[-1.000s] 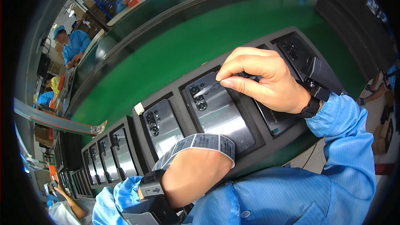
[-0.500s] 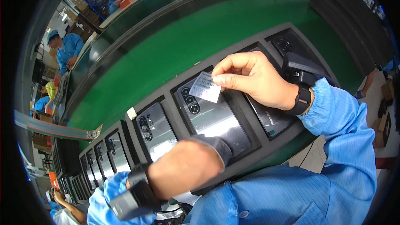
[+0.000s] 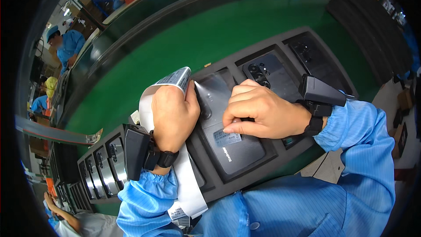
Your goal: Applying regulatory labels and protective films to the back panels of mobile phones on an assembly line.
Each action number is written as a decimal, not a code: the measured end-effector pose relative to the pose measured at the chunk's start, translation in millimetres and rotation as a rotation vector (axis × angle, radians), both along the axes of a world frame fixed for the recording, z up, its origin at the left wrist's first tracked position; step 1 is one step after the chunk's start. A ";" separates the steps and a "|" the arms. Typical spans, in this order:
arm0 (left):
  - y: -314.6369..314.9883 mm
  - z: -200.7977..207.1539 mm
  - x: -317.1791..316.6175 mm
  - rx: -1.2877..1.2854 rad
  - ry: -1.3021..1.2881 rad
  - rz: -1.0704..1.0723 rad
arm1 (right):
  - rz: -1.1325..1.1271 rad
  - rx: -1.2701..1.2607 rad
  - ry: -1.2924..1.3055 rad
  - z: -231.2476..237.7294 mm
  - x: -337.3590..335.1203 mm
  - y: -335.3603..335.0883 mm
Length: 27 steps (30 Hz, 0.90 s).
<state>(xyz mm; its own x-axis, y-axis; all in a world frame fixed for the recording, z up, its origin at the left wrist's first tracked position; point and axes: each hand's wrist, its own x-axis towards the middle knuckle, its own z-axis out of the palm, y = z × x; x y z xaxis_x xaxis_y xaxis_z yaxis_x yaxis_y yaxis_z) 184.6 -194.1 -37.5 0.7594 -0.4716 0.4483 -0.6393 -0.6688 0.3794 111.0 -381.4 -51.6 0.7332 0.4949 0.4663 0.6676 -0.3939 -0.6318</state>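
A dark grey phone (image 3: 239, 158) lies back up in a slot of the black foam tray (image 3: 263, 47). On its lower back sits a small printed label (image 3: 223, 139). My right hand (image 3: 267, 114) is closed, thumb and fingers pinching at the label's upper right edge. My left hand (image 3: 173, 116) is closed around a curling strip of labels on white backing (image 3: 193, 188), which hangs over my left forearm. Clear film (image 3: 212, 83) stretches from beside my left thumb over the phone's camera end; how far it is lifted I cannot tell.
More phones fill the tray, including one to the right (image 3: 276, 72) and several at the left (image 3: 105, 169). Beneath runs a green conveyor belt (image 3: 144, 61). A dark stack (image 3: 372, 30) stands at the far right. Co-workers in blue (image 3: 72, 46) sit beyond the belt.
My right hand has brought the label down onto the phone's lower back. My left hand has risen from the phone's near end to its camera end, with the label strip now showing.
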 end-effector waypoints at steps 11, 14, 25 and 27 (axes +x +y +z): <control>1.2 0.6 -0.5 0.044 -0.089 -0.036 | 0.052 -0.113 -0.087 -2.7 8.1 -2.0; 0.2 0.4 -0.5 0.042 -0.092 -0.048 | 0.062 -0.131 -0.051 0.4 8.3 -3.1; -1.0 1.6 -0.9 0.053 -0.102 -0.042 | 0.082 -0.152 0.003 4.2 9.0 -3.7; -0.7 2.8 -1.4 0.084 -0.075 -0.028 | 0.083 -0.154 0.009 3.6 9.6 -3.5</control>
